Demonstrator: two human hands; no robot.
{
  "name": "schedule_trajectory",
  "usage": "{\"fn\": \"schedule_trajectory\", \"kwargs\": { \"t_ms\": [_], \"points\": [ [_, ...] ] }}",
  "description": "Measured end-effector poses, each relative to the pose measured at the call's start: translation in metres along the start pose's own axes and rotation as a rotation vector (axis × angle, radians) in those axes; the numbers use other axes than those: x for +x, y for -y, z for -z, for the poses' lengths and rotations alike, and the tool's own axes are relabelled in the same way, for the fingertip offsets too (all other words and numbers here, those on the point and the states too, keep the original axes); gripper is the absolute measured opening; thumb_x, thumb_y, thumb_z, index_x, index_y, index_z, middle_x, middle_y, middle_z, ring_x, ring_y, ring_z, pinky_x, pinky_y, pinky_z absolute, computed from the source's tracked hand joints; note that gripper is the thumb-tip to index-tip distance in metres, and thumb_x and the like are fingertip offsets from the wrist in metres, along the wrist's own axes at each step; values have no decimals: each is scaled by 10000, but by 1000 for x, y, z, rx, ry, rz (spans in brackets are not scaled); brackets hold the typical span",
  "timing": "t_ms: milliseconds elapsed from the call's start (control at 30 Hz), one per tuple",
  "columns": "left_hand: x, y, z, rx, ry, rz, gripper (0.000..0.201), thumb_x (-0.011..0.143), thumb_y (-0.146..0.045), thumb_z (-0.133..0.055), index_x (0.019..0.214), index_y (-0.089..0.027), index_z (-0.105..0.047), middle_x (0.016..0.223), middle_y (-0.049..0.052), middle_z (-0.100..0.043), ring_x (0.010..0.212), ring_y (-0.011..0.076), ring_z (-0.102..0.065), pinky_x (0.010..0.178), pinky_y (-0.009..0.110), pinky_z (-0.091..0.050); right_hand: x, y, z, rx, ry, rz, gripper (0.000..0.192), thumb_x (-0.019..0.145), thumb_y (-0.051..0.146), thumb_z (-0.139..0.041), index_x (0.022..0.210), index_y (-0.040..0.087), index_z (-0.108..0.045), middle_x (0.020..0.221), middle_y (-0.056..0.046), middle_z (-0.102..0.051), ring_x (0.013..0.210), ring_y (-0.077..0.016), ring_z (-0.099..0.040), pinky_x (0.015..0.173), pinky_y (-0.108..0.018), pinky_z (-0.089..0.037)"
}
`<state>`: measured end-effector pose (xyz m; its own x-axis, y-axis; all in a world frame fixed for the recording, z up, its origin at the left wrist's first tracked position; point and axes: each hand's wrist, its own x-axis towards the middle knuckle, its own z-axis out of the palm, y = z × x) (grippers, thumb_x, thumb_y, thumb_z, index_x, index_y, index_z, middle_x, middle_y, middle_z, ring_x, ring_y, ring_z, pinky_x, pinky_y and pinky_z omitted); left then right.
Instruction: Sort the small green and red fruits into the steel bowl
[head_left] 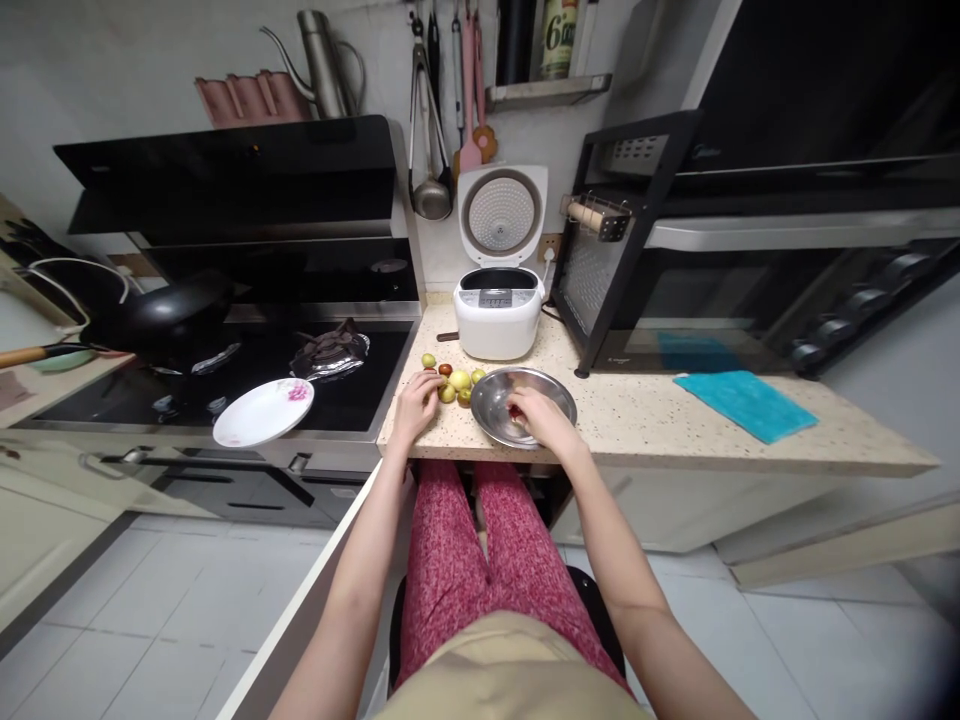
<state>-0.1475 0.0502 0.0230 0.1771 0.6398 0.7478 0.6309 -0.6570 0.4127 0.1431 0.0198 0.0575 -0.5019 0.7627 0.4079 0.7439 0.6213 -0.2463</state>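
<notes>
- Left hand (415, 398) rests on worktop (645, 420), fingers curled loosely at edge of fruit pile (454, 382); touching nearest fruit, can't tell if gripped.
- Fruits: small green and red-brown ones, bunched on worktop just left of bowl (555, 392), in front of rice cooker (498, 310).
- Right hand (538, 415) inside steel bowl, fingers bent down onto a small red fruit (513, 411); grip partly hidden, looks pinched but can't tell for sure.
- Bowl sits on worktop near front edge, touching fruit pile's right side.
- Rice cooker lid is up.
- White plate (262, 411) on stove (225, 380), well left of hands.
- Teal mat (744, 404) on worktop, well right.
- Oven (750, 260) behind mat.
</notes>
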Motion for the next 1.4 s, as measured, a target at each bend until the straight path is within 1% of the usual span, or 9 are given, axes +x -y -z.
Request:
{"fn": "schedule_trajectory", "kwargs": {
  "t_ms": [167,333,500,667,800,933,1200,1333,1400],
  "points": [
    [1,-2,-1,0,100,-41,266,988,-236,-518,1108,-223,-754,1163,94,-759,1170,259,-673,1095,498,-531,5,-1,-6,24,5,18,309,785,-80,-673,908,195,-744,997,-60,-764,950,-200,-729,847,-293,-553],
    [2,-4,-1,1,167,-36,241,1013,-336,-569,1108,-231,-764,1172,98,-759,1140,259,-691,1069,485,-542,-1,-4,4,39,-10,10,344,801,-60,-686,1003,203,-777,1087,-79,-794,1025,-244,-749,925,-361,-578],
    [1,2,-4,40,200,-40,269,961,-395,-678,1171,-239,-742,1220,108,-736,1170,290,-673,1055,500,-542,-29,14,14,64,-240,80,263,953,69,-604,1120,193,-764,1128,-104,-781,1049,-252,-735,968,-452,-590],
    [-1,9,-6,68,230,-19,279,957,-385,-689,1193,-243,-731,1243,111,-714,1185,299,-662,1045,496,-540,-72,52,-6,102,-507,107,309,1018,150,-566,1289,200,-707,1266,-126,-740,1213,-261,-686,1077,-498,-561],
    [-3,9,-6,52,217,-11,225,989,-347,-643,1163,-240,-737,1215,101,-710,1143,276,-676,1020,464,-555,-97,68,-29,117,-589,42,438,1015,109,-545,1420,254,-629,1342,-112,-710,1288,-257,-659,1134,-522,-537],
    [-3,9,-5,38,217,13,232,983,-361,-659,1169,-244,-732,1201,101,-702,1129,271,-679,1013,448,-560,-107,68,-39,155,-605,-15,527,1004,85,-531,1495,274,-565,1394,-109,-681,1356,-262,-616,1183,-545,-499],
    [-1,0,0,-20,55,0,245,1003,-368,-638,1172,-220,-737,1190,104,-711,1155,248,-681,1037,425,-555,-106,67,-42,170,-629,-20,584,988,53,-527,1532,267,-522,1431,-104,-661,1390,-252,-593,1217,-542,-471],
    [3,-31,-2,-79,-130,-34,235,984,-350,-678,1155,-204,-748,1169,101,-731,1128,250,-698,1020,437,-565,-105,67,-44,198,-651,-16,579,982,48,-537,1520,263,-540,1425,-104,-667,1368,-248,-612,1212,-529,-479],
    [7,-52,-6,-114,-150,-73,228,978,-324,-691,1168,-213,-747,1167,99,-736,1137,245,-699,1022,435,-567,-105,66,-44,218,-648,-22,576,981,50,-537,1515,267,-548,1424,-98,-670,1362,-249,-617,1216,-527,-474]
  ]
}}
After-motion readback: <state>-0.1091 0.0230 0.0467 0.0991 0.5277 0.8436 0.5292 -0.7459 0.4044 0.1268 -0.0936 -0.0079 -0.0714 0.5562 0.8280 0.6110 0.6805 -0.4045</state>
